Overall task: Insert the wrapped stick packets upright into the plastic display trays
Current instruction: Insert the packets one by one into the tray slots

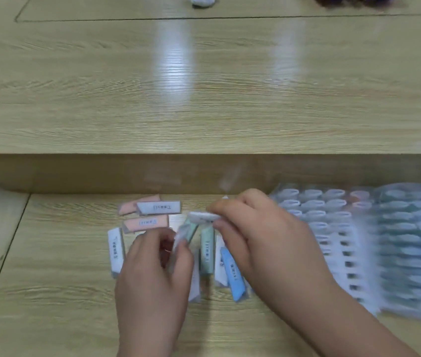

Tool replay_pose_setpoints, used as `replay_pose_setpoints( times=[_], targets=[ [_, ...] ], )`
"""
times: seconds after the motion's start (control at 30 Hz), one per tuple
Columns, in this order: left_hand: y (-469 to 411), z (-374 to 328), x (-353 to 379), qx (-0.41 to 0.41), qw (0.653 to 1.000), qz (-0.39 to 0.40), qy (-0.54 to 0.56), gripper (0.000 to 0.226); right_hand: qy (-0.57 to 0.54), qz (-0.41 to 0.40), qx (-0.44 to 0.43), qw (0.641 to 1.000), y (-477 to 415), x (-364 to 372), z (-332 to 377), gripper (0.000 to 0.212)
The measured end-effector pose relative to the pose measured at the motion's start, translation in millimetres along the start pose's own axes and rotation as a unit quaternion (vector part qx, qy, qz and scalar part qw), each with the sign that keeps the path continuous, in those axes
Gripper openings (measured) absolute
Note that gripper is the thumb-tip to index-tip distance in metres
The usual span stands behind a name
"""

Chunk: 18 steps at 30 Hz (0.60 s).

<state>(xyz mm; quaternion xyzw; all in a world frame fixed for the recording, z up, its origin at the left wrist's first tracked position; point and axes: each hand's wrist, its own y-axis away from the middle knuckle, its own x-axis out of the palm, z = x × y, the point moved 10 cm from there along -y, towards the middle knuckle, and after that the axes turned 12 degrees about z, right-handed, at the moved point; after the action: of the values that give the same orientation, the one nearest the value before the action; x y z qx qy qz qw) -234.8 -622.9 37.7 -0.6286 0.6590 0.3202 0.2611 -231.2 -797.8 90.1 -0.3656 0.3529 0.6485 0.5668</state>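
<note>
Pale wood-grain laminate covers the desk (50,292), and both bare hands work over a loose scatter of wrapped stick packets near its middle. The left hand (152,279) has its fingers curled narrow, thumb and fingertips pinched on the lower end of a mint-green packet (187,231) that slants up to the right. The right hand (261,235) reaches in from the right, its thumb and forefinger closed tight on a white packet end (203,216) just above the green one; whether that is a separate packet or the same wrapper is blurred and cannot be told.

Between and under the two hands lie a second green packet (207,251) and a blue packet (235,274), both lengthwise toward the near edge, with white packets beside them. Farther left, a white packet (115,251) lies alone, and at the far side of the scatter sit two peach packets (146,223) and a white labelled packet (158,207), touching or overlapping.

To the right of the right hand, clear plastic display trays (333,228) rest on the desk; the far rows and the right-hand tray (415,253) hold upright packets, mostly blue and white, while nearer slots on the left tray look unfilled. Motion blur smears that side.

Beyond the scatter a raised wooden step (204,171) leads to a higher glossy tabletop (204,86), where a crumpled white object (203,0) and something purple (384,0) sit at the far edge
</note>
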Motion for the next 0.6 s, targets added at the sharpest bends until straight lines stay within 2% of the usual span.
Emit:
replay_pose_setpoints(
  times=[0.1,0.2,0.3,0.43,0.6],
  targets=[
    [4.4,-38.0,4.0,0.055,0.995,0.002,0.087,0.022,-0.113,-0.044,0.013,0.993,32.0,-37.2,-35.1,0.031],
    [11.9,-79.1,11.8,0.090,0.977,0.003,0.193,0.015,-0.113,-0.065,0.056,0.990,63.4,-73.1,-83.4,0.047],
    [18.6,-120.7,27.1,0.141,0.957,0.019,0.252,0.014,-0.137,-0.107,0.111,0.978,89.7,-96.9,-130.6,0.037],
    [28.5,-171.2,54.3,0.223,0.943,0.072,0.235,0.011,-0.202,-0.131,0.136,0.961,106.4,-102.6,-163.2,0.019],
    [37.7,-185.6,82.4,0.260,0.951,0.103,0.129,0.013,-0.159,-0.113,0.105,0.975,107.5,-97.4,-158.3,0.017]
  ],
)
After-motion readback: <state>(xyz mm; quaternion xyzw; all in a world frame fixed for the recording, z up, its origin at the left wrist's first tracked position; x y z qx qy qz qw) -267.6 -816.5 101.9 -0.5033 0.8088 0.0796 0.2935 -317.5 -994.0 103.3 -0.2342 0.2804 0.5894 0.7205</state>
